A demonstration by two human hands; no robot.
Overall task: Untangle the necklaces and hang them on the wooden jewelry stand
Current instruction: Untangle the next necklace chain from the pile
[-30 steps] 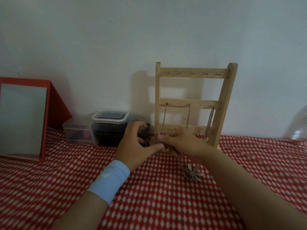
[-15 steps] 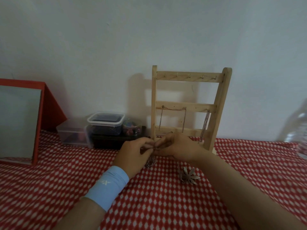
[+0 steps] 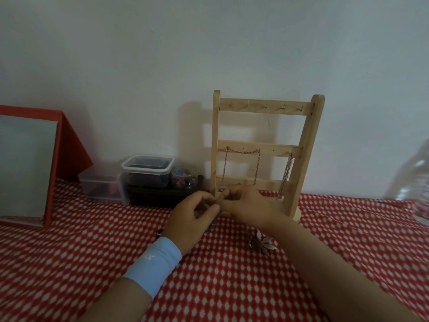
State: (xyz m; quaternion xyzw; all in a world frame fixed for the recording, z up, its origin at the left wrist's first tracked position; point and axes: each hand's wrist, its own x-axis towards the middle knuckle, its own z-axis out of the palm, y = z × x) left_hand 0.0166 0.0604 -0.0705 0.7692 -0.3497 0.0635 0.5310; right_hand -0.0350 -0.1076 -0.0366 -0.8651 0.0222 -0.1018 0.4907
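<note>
Head view: left hand (image 3: 192,219) & right hand (image 3: 250,208) meet fingertip to fingertip just in front of the wooden stand (image 3: 301,145), at its btm rail, low over the red checked cloth (image 3: 232,287). Both have fingers curled, pinching the tangled necklace (image 3: 210,227) btw them. Most of it is hidden; a dark bit hangs under the left hand. Flower pendant (image 3: 263,244) lies on the cloth, partly under the right forearm. Stand is upright by the wall w/ a draped chain (image 3: 242,152) across two mid-rail hooks & a hanging chain (image 3: 284,180) at that rail's right end. Blue wristband (image 3: 155,263) on left wrist. Plastic boxes (image 3: 147,167) & red-framed mirror (image 3: 53,163) off to the left; blurred bottle (image 3: 415,182) far right.
</note>
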